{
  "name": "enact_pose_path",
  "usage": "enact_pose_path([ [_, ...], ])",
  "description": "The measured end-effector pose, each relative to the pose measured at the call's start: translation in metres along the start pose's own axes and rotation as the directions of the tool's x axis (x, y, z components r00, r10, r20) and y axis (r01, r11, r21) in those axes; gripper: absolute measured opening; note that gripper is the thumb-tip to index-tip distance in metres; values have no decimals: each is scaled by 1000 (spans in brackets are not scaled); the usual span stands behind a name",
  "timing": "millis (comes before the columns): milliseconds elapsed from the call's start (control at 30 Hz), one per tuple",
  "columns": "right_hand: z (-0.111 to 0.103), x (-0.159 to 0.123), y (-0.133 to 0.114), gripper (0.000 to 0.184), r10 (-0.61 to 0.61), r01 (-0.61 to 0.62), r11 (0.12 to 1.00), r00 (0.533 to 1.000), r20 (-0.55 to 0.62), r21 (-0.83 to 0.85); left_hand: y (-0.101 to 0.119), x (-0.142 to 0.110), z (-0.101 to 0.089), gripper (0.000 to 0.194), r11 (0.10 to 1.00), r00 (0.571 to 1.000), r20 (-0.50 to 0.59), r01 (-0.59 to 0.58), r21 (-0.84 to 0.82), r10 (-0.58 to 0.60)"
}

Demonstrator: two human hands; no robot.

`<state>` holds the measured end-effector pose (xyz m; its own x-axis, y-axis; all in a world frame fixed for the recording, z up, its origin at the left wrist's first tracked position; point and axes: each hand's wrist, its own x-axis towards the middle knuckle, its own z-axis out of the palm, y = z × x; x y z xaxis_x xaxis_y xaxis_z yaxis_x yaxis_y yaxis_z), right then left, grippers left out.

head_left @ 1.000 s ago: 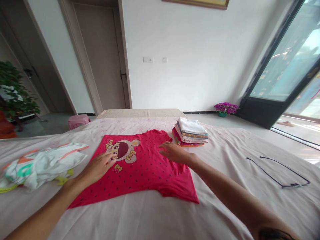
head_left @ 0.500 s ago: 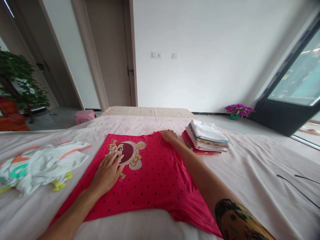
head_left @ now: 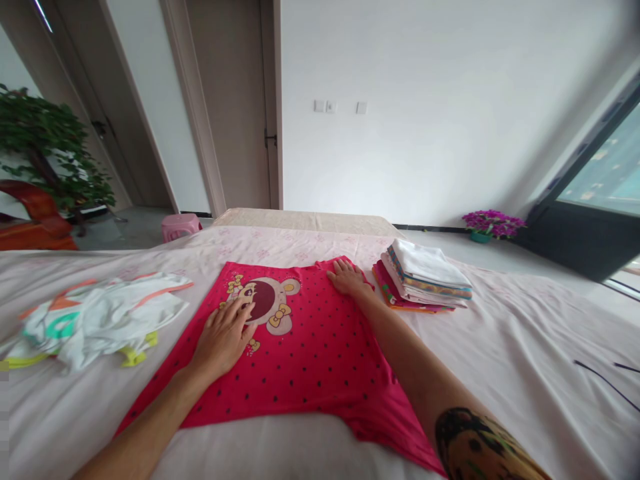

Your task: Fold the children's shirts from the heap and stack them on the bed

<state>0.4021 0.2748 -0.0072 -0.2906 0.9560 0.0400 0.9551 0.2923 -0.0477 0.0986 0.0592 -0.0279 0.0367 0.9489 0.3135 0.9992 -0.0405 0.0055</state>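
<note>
The red cotton T-shirt with black dots and a cartoon print (head_left: 310,353) lies laid out on the pale pink floral sheet (head_left: 270,447). The left hand (head_left: 225,333) rests on the print, fingers slightly spread; the right hand (head_left: 349,277) lies spread on the far sleeve, pinching nothing that shows. To flatten this soft cloth well, light palms and outward strokes seem best, 1 hand steadying while the other smooths; the near sleeve, rumpled beneath the right forearm, probably needs care.

The stack of folded white and multicoloured cloths (head_left: 430,273) sits just beside the far sleeve, so rightward strokes have little room there. Leftward, sheet shows between the hem and the crumpled white garment with orange trim (head_left: 120,313).
</note>
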Motion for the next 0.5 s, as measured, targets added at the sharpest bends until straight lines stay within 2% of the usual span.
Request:
enact_pose_path([
  [67, -2, -4, -4, 65, 83, -85, 996, 995, -55, -28, 0, 0, -1, 50, 1000, 1000, 7, 21, 7, -22],
  [133, 0, -15, -16, 65, 56, -61, 997, 990, -130, -37, 0, 0, -1, 50, 999, 999, 3, 34, 1, -34],
  [200, 3, -33, -33, 68, -34, 33, 999, 990, -136, -9, 0, 1, -1, 51, 999, 999, -4, 38, -8, -38],
  [300, 9, -68, -49, 74, -230, 232, 971, 972, -37, 61, -2, 1, 0, 54, 999, 999, -2, 45, -10, -45],
  [400, 9, -99, -38, 75, -328, 326, 942, 945, 8, 74, -7, 1, 2, 58, 999, 999, 26, 43, -14, -43],
  [500, 5, -122, -8, 73, -285, 285, 958, 958, 0, 22, -14, -2, 4, 60, 999, 998, 53, 29, -14, -28],
])
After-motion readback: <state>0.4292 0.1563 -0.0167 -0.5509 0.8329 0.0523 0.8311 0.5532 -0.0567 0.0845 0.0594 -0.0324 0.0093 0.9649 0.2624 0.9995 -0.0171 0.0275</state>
